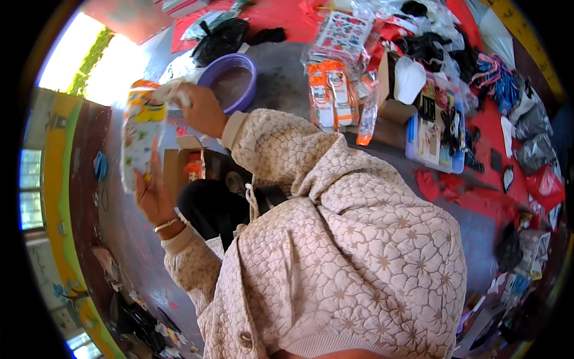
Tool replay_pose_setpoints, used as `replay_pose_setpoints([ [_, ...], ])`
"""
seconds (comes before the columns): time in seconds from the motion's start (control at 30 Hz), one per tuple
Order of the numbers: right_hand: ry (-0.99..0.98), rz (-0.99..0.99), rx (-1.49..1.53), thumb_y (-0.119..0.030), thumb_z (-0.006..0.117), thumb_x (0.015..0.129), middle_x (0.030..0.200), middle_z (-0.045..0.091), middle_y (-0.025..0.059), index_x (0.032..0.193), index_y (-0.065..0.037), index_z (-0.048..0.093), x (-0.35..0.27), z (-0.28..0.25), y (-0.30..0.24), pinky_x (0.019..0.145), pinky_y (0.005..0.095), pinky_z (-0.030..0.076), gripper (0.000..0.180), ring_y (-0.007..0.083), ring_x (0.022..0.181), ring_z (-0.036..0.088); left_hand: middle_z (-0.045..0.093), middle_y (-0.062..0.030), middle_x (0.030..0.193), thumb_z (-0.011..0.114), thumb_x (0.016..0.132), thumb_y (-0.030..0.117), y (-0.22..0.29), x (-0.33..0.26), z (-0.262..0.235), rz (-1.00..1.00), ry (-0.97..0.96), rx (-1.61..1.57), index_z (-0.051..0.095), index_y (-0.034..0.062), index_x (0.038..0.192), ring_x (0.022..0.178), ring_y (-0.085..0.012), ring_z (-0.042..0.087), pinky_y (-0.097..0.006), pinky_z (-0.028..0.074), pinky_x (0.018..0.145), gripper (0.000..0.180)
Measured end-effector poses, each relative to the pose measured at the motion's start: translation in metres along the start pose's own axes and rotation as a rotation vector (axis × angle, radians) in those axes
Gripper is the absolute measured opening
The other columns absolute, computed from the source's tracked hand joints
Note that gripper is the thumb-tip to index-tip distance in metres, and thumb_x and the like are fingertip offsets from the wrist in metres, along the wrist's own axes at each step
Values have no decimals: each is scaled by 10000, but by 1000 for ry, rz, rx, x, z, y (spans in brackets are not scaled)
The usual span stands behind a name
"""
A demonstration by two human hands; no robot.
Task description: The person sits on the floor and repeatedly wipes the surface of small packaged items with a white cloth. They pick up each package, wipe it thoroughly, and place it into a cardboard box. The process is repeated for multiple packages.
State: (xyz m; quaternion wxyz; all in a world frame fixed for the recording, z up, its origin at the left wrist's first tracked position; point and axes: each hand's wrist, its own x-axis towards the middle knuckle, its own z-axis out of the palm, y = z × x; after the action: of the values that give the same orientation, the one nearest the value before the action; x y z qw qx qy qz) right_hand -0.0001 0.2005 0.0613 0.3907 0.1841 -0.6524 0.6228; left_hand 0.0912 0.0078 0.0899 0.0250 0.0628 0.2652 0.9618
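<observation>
A packet (pixel 142 140) is sitting at the left of the frame, between the left hand (pixel 156 197) below it and the right hand (pixel 202 109) at its upper right corner. A basin (pixel 232 81) is lying just right of the right hand, on the floor (pixel 287 84). Carded packs (pixel 332 94) are lying right of the basin. A cardboard box (pixel 186 163) is standing right of the packet, under the right sleeve (pixel 281 149). A tray (pixel 435 128) of goods is lying at the right.
</observation>
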Motion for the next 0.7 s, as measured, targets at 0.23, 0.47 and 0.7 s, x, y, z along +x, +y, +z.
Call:
replay_pose_setpoints([
  [0.23, -134, 994, 1249, -172, 591, 800, 747, 604, 65, 856, 6, 596, -5, 3, 1, 561, 266, 472, 187, 133, 629, 581, 206, -235, 1371, 452, 880, 57, 1, 16, -17, 70, 56, -76, 186, -86, 1303, 1280, -331, 207, -445, 174, 1079, 520],
  [0.47, -396, 1025, 1118, -81, 658, 722, 927, 628, 88, 977, 15, 600, -2, 56, 12, 755, 260, 455, 278, 153, 823, 583, 252, -206, 1364, 473, 875, 110, -4, 7, -28, 89, 279, 129, 313, -24, 1277, 1275, -323, 222, -455, 161, 1072, 454],
  [0.7, -403, 981, 1089, -171, 630, 780, 915, 612, 79, 1008, -18, 557, -59, 102, 75, 693, 310, 505, 284, 177, 787, 597, 555, -118, 996, 487, 852, 67, -14, -12, -38, 237, 358, 1089, 497, 7, 1052, 865, -193, 551, -297, 472, 766, 210],
])
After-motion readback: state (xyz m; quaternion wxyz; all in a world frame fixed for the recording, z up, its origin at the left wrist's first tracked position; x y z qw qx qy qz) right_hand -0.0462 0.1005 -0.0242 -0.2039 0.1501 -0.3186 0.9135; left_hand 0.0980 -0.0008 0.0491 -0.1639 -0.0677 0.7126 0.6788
